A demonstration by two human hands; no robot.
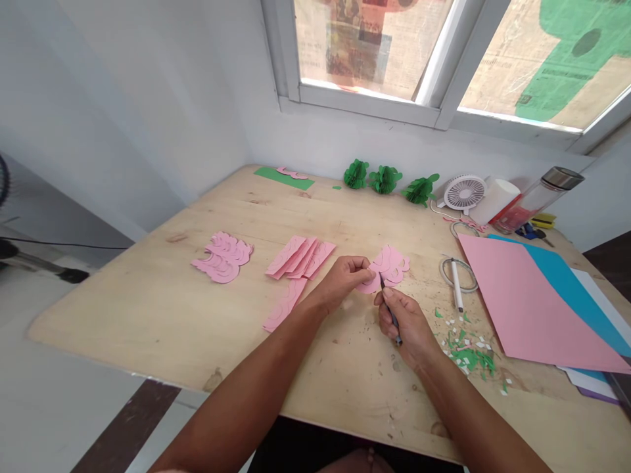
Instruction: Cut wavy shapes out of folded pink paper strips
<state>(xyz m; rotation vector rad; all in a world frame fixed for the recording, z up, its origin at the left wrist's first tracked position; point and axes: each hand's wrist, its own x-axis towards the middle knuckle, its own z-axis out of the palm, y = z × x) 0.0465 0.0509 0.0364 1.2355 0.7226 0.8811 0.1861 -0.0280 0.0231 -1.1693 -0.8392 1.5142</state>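
A pink paper cutout (389,263) with scalloped edges and small openings lies on the wooden table. My left hand (348,279) pinches its left edge. In my right hand (401,318) is a slim dark pen-like tool (396,325), its tip touching the paper close to my left fingertips. To the left of my hands are folded pink strips (300,256) with drawn curves, and another pink strip (286,305) extends below them. Farther left sits a pile of scalloped pink cutouts (224,256).
Green paper ornaments (384,179), a small fan (464,192) and a bottle (537,200) stand along the wall. At right are a white pen (457,286), green scraps (470,358) and pink sheets (537,302) over blue ones. A green strip (283,179) lies at the back.
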